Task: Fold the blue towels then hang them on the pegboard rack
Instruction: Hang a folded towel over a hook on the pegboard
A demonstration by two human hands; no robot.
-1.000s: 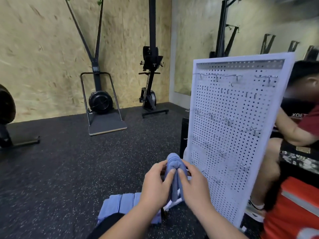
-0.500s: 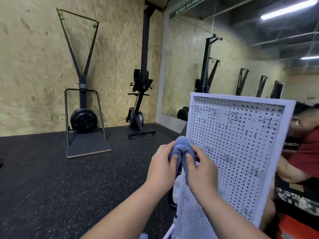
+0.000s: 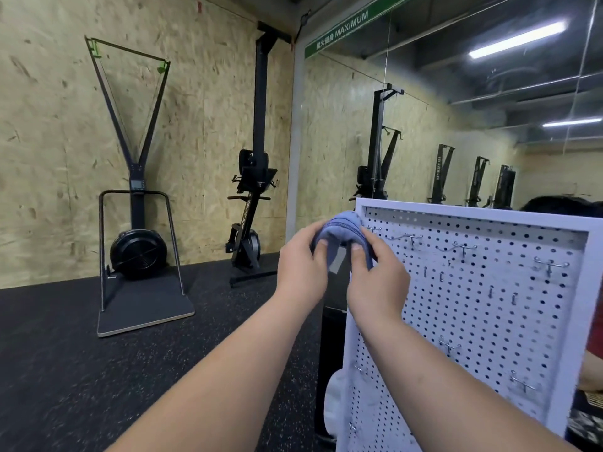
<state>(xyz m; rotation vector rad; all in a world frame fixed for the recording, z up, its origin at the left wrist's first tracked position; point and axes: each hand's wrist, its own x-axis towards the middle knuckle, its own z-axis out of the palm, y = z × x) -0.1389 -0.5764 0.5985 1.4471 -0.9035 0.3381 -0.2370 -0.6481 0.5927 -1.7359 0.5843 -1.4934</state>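
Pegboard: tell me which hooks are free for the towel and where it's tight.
All visible hooks hang bare: top-row hooks right of the blue towel, lower hooks near the pegboard right edge. Crowded only at the top-left corner, where left hand and right hand grip the towel.

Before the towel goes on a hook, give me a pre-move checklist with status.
1. Fold: blue towel is a compact bundle: ok.
2. Grip: left hand and right hand both hold it: ok.
3. Height: towel level with the top row of the pegboard rack: ok.
4. Nearby top-row hook bare: ok.
5. Towel draped over a hook: not ok, not yet done.
6. Rack standing firm: cannot tell, its base is out of view.
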